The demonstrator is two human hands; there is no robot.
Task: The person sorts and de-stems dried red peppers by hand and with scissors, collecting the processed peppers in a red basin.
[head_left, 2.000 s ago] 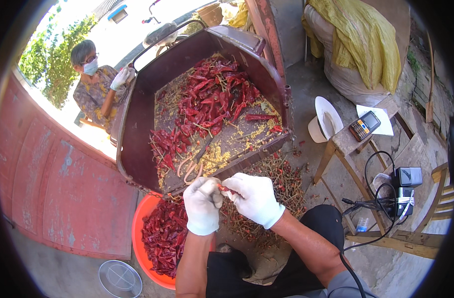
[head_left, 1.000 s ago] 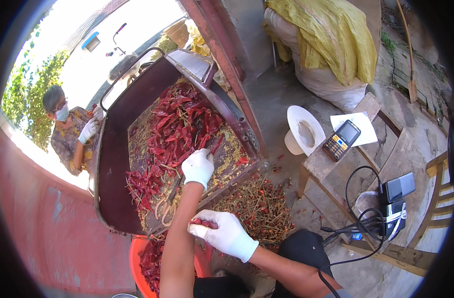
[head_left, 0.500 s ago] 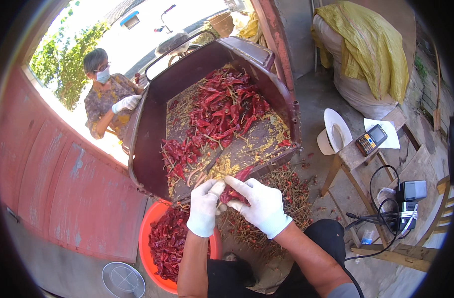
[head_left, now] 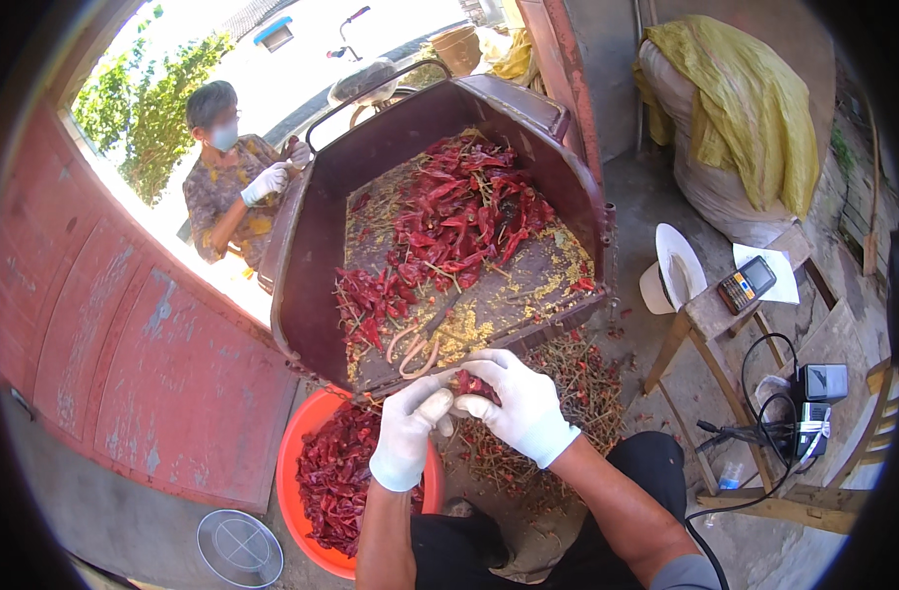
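Both of my hands wear white gloves and meet just in front of the metal cart bed's near edge. In my right hand (head_left: 518, 408) is a wrinkled dried red chili pepper (head_left: 477, 385), partly hidden by curled fingers. My left hand (head_left: 407, 433) pinches at the pepper's left end; its fingertips cover the stem end. Beyond them, a heap of dried red chili peppers (head_left: 459, 216) lies in the dark red cart bed (head_left: 307, 265). Scissors (head_left: 418, 352) with pale looped handles rest near its front edge. Below my left hand, an orange basin (head_left: 290, 472) holds many peppers.
Cut stems (head_left: 577, 393) pile on the floor beneath my right hand. A masked, gloved person (head_left: 228, 187) stands at the cart's left side. To the right are a wooden bench (head_left: 705, 320) with a handheld device (head_left: 747, 285), a white hat (head_left: 678, 265), and a covered sack (head_left: 735, 118).
My right fingers have curled further around the pepper, so less of it shows. The scissors' handles are less covered by my hands. The view has shifted slightly, moving the cart rightward in the picture.
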